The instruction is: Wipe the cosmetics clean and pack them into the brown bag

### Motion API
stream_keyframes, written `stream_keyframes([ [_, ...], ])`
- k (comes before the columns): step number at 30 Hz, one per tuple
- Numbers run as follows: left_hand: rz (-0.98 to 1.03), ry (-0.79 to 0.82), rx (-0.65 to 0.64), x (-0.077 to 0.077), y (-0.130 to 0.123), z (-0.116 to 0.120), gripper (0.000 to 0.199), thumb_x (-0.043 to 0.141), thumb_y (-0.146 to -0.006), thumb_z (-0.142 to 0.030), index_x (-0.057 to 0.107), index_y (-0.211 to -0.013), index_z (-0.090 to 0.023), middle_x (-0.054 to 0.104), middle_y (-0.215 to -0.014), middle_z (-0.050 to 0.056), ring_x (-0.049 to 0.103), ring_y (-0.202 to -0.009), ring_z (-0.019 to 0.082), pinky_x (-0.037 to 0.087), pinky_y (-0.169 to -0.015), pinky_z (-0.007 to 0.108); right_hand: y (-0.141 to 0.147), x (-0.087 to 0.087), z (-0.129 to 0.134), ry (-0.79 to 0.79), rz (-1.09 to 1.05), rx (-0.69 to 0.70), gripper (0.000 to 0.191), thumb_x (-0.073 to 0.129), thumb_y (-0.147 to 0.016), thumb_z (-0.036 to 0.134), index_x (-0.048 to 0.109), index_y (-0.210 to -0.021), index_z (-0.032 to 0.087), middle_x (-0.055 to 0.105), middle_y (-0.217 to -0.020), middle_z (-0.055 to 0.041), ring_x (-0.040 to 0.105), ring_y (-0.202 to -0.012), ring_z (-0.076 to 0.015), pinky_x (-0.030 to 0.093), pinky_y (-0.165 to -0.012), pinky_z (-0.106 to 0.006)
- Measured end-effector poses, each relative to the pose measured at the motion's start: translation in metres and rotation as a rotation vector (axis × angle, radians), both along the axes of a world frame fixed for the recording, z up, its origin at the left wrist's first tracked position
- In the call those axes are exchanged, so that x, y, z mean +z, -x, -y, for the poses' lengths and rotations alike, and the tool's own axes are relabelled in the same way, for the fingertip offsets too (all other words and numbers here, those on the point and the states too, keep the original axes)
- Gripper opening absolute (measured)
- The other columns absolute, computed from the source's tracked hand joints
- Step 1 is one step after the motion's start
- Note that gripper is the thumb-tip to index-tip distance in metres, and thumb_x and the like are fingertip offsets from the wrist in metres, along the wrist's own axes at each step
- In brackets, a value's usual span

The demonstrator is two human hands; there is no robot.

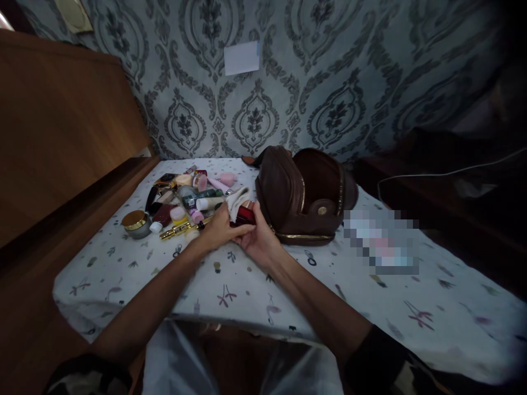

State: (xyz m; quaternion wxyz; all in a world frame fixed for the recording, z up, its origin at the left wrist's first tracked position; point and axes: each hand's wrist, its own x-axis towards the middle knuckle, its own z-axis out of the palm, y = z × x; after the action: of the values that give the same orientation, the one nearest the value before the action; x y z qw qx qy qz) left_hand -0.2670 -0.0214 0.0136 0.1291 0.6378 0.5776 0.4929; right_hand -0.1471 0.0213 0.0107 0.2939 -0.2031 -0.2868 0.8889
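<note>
Both my hands meet at the middle of the table, just left of an open brown leather bag (pixel 280 192). My right hand (pixel 260 238) is closed around a small glossy dark red container (pixel 246 215); its exact kind is hard to make out. A crumpled whitish cloth (pixel 237 202) is pinched in my left hand (pixel 218 226) and lies against the red container. Left of my hands spreads a heap of cosmetics, among them a gold-lidded jar (pixel 135 224), a gold tube (pixel 175 230), a white tube (pixel 208 203) and a pink bottle (pixel 227 179).
A white tablecloth with small printed motifs (pixel 230 285) covers the table. At the right lies a blurred-out flat item (pixel 382 241). A wooden panel (pixel 69 104) borders the left side, and a patterned wall (pixel 255 109) stands behind. A pale cable (pixel 444 174) runs at the right.
</note>
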Motion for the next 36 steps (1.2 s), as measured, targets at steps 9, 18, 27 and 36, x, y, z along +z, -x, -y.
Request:
stream_keyframes([
  [9,0.191,-0.024,-0.071,0.011,0.009,0.002,0.055,0.067,-0.083,-0.050,0.062,-0.123,-0.013,0.069,-0.121,0.011,0.060,-0.118,0.028,0.044,-0.106,0.038,-0.005,0.000,-0.004,-0.169,0.052,-0.104,0.037,0.085,-0.067,0.046,0.072,-0.091,0.020,0.074,-0.087,-0.0002,0.062,-0.075,-0.0128,0.045,-0.061,-0.022],
  [18,0.214,-0.073,-0.001,0.007,0.014,0.000,0.039,0.065,-0.086,-0.045,0.072,-0.107,-0.013,0.075,-0.103,0.009,0.068,-0.093,0.023,0.051,-0.087,0.032,-0.003,-0.005,-0.003,-0.116,0.018,0.003,0.038,0.090,-0.063,0.038,0.066,-0.087,0.021,0.071,-0.074,0.0014,0.067,-0.068,-0.0129,0.050,-0.056,-0.021],
  [27,-0.005,-0.097,-0.209,0.005,0.012,0.000,0.067,0.080,-0.073,-0.034,0.056,-0.134,-0.019,0.058,-0.138,0.013,0.053,-0.128,0.029,0.039,-0.112,0.041,0.000,-0.016,-0.016,0.038,-0.020,-0.116,0.018,0.082,-0.073,0.020,0.068,-0.083,0.021,0.074,-0.078,0.0033,0.069,-0.069,-0.0103,0.059,-0.059,-0.018],
  [36,0.090,-0.120,-0.119,-0.002,0.014,-0.001,0.061,0.074,-0.081,-0.033,0.053,-0.136,-0.019,0.059,-0.134,0.012,0.055,-0.125,0.028,0.042,-0.109,0.043,-0.003,-0.004,-0.007,-0.062,-0.037,-0.068,0.040,0.088,-0.064,0.043,0.068,-0.090,0.021,0.074,-0.081,0.0028,0.067,-0.066,-0.0120,0.057,-0.059,-0.023],
])
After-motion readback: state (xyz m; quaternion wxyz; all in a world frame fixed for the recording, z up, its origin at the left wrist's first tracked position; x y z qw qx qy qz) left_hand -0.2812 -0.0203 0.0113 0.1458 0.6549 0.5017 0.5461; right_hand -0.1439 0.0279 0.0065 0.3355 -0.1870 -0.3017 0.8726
